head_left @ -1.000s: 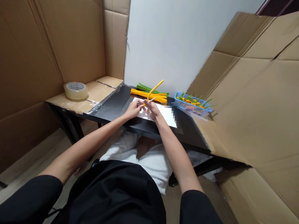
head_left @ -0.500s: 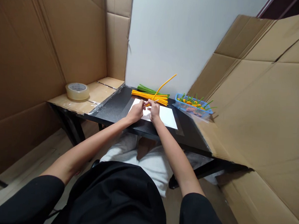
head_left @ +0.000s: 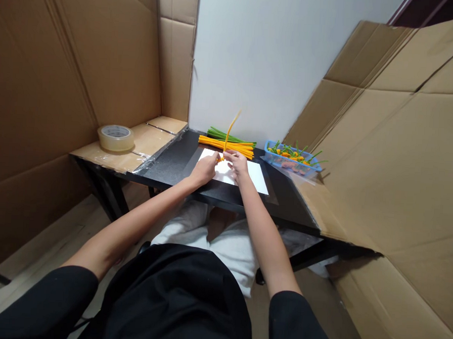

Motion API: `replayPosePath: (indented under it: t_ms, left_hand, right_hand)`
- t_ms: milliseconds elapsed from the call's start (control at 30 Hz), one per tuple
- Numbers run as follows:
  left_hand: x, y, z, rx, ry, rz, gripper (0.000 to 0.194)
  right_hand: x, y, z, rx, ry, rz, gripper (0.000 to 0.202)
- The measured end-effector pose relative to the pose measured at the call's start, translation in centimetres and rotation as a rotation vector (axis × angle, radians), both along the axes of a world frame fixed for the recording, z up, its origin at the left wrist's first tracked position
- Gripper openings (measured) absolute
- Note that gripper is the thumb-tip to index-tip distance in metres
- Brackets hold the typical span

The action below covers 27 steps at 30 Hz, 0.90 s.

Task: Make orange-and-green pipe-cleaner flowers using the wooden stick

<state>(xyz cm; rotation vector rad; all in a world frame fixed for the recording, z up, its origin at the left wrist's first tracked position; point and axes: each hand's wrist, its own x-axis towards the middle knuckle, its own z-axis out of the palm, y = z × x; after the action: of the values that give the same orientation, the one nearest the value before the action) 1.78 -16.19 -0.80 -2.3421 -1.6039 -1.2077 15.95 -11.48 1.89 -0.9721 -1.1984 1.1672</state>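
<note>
An orange pipe cleaner (head_left: 228,134) rises from between my hands, its upper end slightly blurred and its lower part bent near the fingertips. My left hand (head_left: 207,167) is closed on the lower part. The fingertips of my right hand (head_left: 237,165) pinch the same stem just to the right. Both hands are over a white sheet (head_left: 256,176) on the black table (head_left: 166,159). Behind them lies a bundle of orange pipe cleaners (head_left: 208,141), with green pipe cleaners (head_left: 216,133) beyond it.
On the right, a blue basket (head_left: 313,167) holds orange and green pieces and some pink ones. A roll of clear tape (head_left: 116,139) lies on the cardboard-covered surface at left. Cardboard panels (head_left: 402,148) stand on both sides, with a pale wall (head_left: 255,54) behind.
The free end of the orange pipe cleaner has swung left and stands more upright. My right hand has shifted slightly right, its fingers less curled.
</note>
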Motion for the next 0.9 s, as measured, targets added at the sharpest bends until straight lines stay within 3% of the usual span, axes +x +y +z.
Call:
replayPosePath:
  t_ms: [200,333,433,500,600,800,900]
  left_hand:
    - [-0.1,-0.3,0.1,0.025,0.163,0.007,0.034]
    - [-0.1,-0.5,0.4,0.012,0.185,0.038,0.04]
    - [0.0,-0.7,0.7,0.009,0.224,0.004,0.041]
    - [0.1,-0.8,1.0,0.004,0.298,-0.074,0.045]
    - [0.2,-0.9,1.2,-0.01,0.359,-0.13,0.049]
    - [0.0,-0.7,0.6,-0.089,0.21,-0.035,0.039]
    - [-0.1,-0.4,0.2,-0.085,0.15,-0.011,0.034]
  right_hand:
    - [0.7,0.4,-0.1,0.028,-0.157,-0.011,0.036]
    - [1.1,0.8,-0.3,0.083,-0.218,-0.169,0.033]
    - [1.6,1.1,-0.4,0.151,-0.458,-0.28,0.042]
    - [1.9,1.2,-0.5,0.198,-0.573,-0.23,0.042]
    - [2.1,1.2,-0.5,0.251,-0.549,-0.132,0.031]
    - [1.7,0.5,0.1,0.405,-0.539,-0.185,0.02]
    - [1.5,0.0,0.4,0.455,-0.519,-0.118,0.021]
